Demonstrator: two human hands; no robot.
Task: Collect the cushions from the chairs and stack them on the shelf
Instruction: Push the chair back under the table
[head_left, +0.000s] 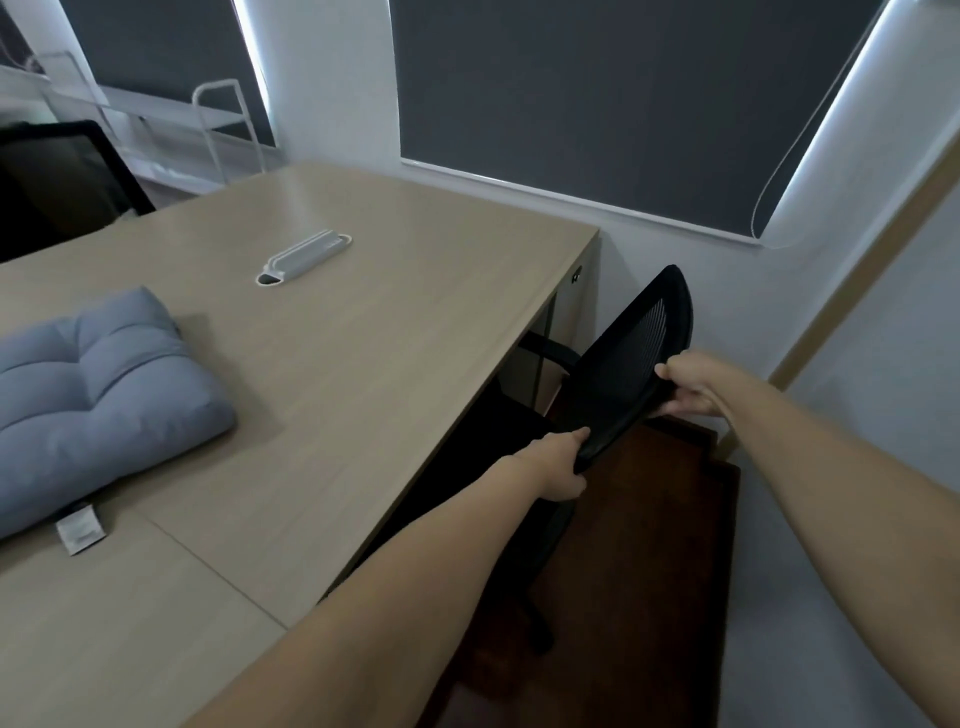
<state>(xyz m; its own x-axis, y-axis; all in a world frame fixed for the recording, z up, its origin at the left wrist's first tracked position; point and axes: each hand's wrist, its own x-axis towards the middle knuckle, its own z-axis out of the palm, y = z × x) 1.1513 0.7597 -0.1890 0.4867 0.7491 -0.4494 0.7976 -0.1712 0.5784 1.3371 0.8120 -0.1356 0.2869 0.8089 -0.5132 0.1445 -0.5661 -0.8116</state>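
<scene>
Both hands, left hand (558, 470) and right hand (688, 387), are gripping the black mesh chair (631, 364) back; a grey cushion (98, 384) is lying on the table (415, 291). Yanking could knock the chair against the table.

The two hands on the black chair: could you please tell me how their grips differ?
The left hand clutches the lower near edge of the chair back; the right hand holds the far edge, higher up. The left hand sits beside the table; the right is nearer the wall. Both grip the chair back.

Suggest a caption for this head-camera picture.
Both hands, left hand and right hand, grip a black mesh chair's backrest beside a desk holding a grey cushion.
</scene>
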